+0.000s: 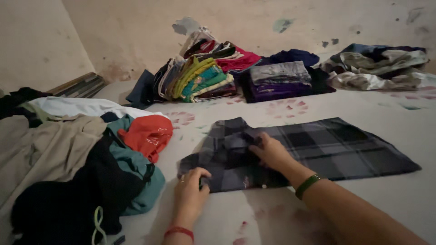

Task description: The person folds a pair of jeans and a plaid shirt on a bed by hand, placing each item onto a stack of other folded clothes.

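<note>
A dark grey plaid shirt [331, 149] lies spread flat on a pale sheet with faded red flower prints [390, 199]. My left hand [190, 193], with a red thread at the wrist, pinches the shirt's near left corner. Further in, my right hand [271, 152], a green bangle on its wrist, presses on the cloth near the collar, fingers curled into a fold.
A heap of loose clothes [68, 168] in beige, black, teal and red-orange lies at my left. Folded stacks [200, 79] and a purple-grey pile [281, 79] stand at the back by the wall. More crumpled garments [381, 68] lie at the back right.
</note>
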